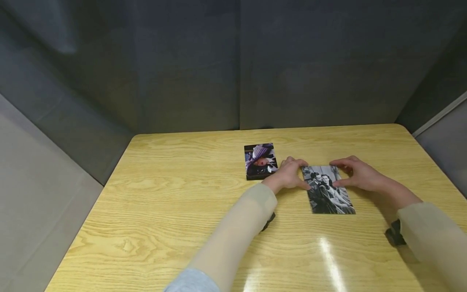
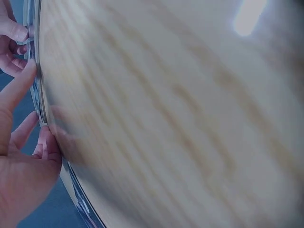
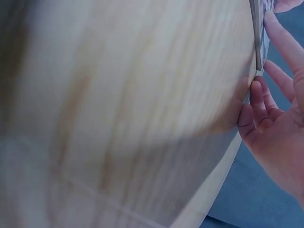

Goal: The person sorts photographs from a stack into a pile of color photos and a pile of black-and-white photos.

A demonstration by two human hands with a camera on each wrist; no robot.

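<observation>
Now, from the left: a stack of colour photos [image 1: 260,161] sits just beyond and to the left of the left hand [image 1: 289,175], apparently untouched. That hand has its fingers loosely curved and slightly spread, thumb and fingertips resting along the left edge of the black-and-white photo [image 1: 329,190], which lies flat on the wooden table [image 1: 175,194]. The left wrist view backs it up: fingertips [image 2: 29,71] against the photo's thin edge, no pinch that I can make out.

Over to the right hand [image 1: 359,173] — same posture mirrored, fingers arched and a little apart, tips on the photo's far right corner and thumb at its right edge. Right wrist view shows fingers [image 3: 280,35] lying along the edge.

So the photo sits between both sets of fingers, near edge pointing back at the sleeves. My read: this looks like squaring or setting down a single print. Any next move calls for light, even pressure from both sides, since a glossy print will skid on this shiny tabletop.
</observation>
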